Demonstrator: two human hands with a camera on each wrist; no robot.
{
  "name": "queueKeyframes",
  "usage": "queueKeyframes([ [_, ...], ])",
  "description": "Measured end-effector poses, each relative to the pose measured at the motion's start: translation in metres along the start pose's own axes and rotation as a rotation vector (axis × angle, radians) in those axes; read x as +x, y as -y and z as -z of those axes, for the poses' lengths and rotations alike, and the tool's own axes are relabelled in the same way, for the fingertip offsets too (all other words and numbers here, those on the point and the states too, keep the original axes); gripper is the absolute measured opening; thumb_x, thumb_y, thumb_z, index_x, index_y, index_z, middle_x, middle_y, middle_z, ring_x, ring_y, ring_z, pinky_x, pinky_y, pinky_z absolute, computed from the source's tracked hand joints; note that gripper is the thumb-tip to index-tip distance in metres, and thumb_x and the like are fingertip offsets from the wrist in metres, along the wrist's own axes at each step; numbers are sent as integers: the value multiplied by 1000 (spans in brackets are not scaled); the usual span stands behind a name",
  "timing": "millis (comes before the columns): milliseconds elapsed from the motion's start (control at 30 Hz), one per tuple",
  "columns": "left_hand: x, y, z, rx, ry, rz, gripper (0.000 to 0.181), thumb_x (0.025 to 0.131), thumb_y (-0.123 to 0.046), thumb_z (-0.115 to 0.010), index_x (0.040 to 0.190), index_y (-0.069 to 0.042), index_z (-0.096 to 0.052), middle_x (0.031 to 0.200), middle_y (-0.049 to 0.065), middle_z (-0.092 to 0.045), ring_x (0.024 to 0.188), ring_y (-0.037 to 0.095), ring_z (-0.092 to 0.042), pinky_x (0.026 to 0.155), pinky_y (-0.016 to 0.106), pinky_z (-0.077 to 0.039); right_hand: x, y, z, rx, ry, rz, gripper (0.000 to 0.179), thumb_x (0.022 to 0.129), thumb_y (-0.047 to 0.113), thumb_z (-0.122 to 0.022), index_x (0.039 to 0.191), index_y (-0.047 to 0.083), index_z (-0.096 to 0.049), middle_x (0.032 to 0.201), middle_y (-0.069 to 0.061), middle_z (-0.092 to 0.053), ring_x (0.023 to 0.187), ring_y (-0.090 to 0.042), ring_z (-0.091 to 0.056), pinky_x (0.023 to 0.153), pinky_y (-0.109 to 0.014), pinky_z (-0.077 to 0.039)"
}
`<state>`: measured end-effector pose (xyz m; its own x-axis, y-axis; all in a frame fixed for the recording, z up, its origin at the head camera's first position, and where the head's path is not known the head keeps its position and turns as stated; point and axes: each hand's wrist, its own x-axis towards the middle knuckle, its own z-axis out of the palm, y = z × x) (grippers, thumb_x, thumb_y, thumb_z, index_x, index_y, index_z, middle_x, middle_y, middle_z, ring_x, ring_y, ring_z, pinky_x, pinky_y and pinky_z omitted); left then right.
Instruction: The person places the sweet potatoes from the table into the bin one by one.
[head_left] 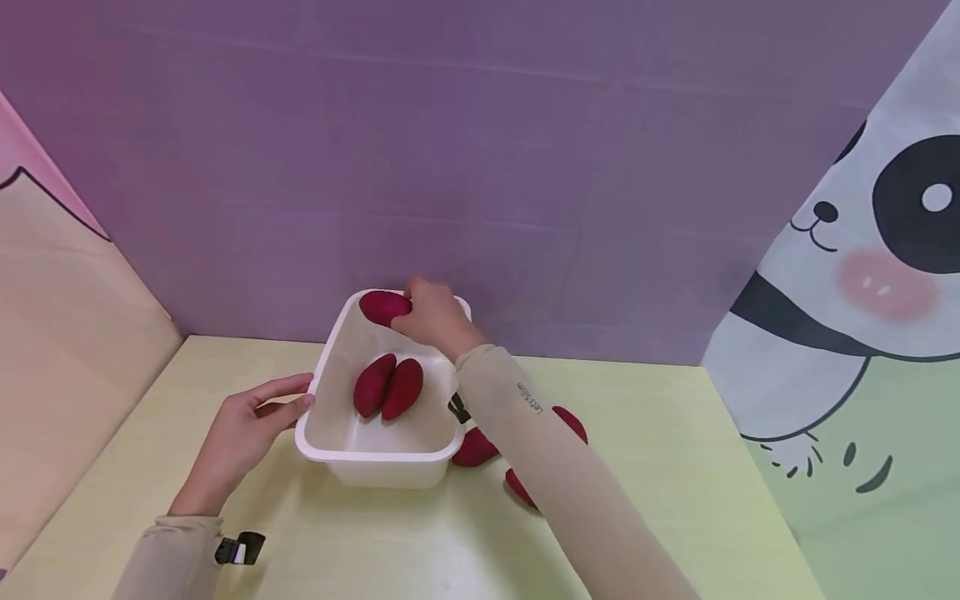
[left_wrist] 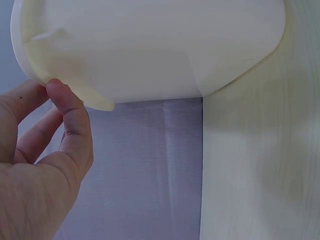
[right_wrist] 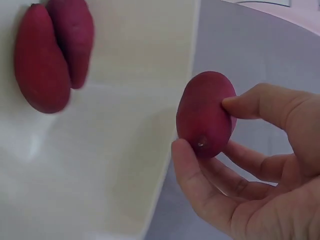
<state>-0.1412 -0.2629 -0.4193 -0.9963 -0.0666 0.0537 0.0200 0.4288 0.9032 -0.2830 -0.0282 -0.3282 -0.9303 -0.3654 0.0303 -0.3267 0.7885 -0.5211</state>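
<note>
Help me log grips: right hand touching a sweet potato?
Touching: the right wrist view shows the right hand pinching a sweet potato between thumb and fingers.

Dark-red sweet potato held up at the white tub's far end, left of centre!
Two more sweet potatoes lie snugly side by side inside; three others, partly covered, sit lower right of centre.

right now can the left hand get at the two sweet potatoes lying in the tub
Probably yes: the left hand touches the white tub's rim, and nothing covers the two sweet potatoes inside.
</note>
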Motion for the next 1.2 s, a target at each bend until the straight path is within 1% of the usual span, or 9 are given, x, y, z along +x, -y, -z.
queueKeyframes([
  [133,-1,-3,-1,-6,0,-2,52,96,-36,-70,139,-9,-61,128,17,-64,90,12,-71,75,24,-53,4,-1,-15,-43,43,-40,23,91,21,-71,104,8,-57,89,-2,-60,82,-17,-57,70,-26,-48],
  [233,-1,-4,-2,-1,1,-4,52,95,-36,-71,139,-9,-61,128,17,-64,89,10,-71,75,24,-53,7,-2,-24,-54,80,-70,17,91,18,-70,97,8,-57,83,-2,-59,76,-17,-56,64,-24,-45],
  [333,0,-5,-3,8,1,-4,52,95,-37,-70,139,-10,-62,128,17,-64,88,8,-70,75,24,-53,9,-3,-31,-60,100,-74,13,91,14,-69,93,7,-59,79,-4,-59,72,-18,-54,61,-23,-44],
  [533,1,-4,-5,-4,10,3,53,95,-38,-70,139,-8,-61,128,19,-64,89,9,-71,76,24,-53,11,-4,-42,-106,142,-101,16,91,12,-71,102,5,-61,84,-3,-59,77,-17,-55,66,-22,-45],
  [667,1,-4,-6,-5,8,1,53,95,-37,-70,139,-7,-61,127,19,-64,89,10,-71,75,23,-53,11,-6,-45,-94,155,-125,19,91,12,-70,106,5,-60,84,-4,-59,77,-17,-56,64,-23,-47],
  [767,2,-4,-6,-2,8,0,53,96,-36,-70,139,-7,-61,128,19,-64,89,10,-71,75,23,-53,11,-4,-41,-81,142,-98,17,93,11,-67,105,4,-58,85,-7,-59,77,-19,-55,65,-24,-47],
  [900,2,-5,-4,15,8,-1,53,96,-38,-70,139,-9,-61,128,18,-64,89,10,-71,75,24,-53,9,4,-28,-84,109,-35,24,94,14,-65,114,3,-58,100,-9,-63,87,-20,-57,78,-26,-50],
  [1067,3,-4,-4,25,6,-2,52,95,-39,-70,138,-10,-62,129,17,-64,88,11,-71,75,25,-52,-1,15,-3,-84,90,23,39,95,18,-63,131,4,-57,121,-9,-63,105,-21,-58,92,-32,-50],
  [1200,5,-3,-6,14,6,-10,51,96,-37,-70,138,-10,-62,128,17,-64,88,12,-71,75,25,-52,-16,13,20,-114,63,80,39,95,17,-62,132,6,-58,124,-7,-63,111,-22,-57,94,-35,-49],
])
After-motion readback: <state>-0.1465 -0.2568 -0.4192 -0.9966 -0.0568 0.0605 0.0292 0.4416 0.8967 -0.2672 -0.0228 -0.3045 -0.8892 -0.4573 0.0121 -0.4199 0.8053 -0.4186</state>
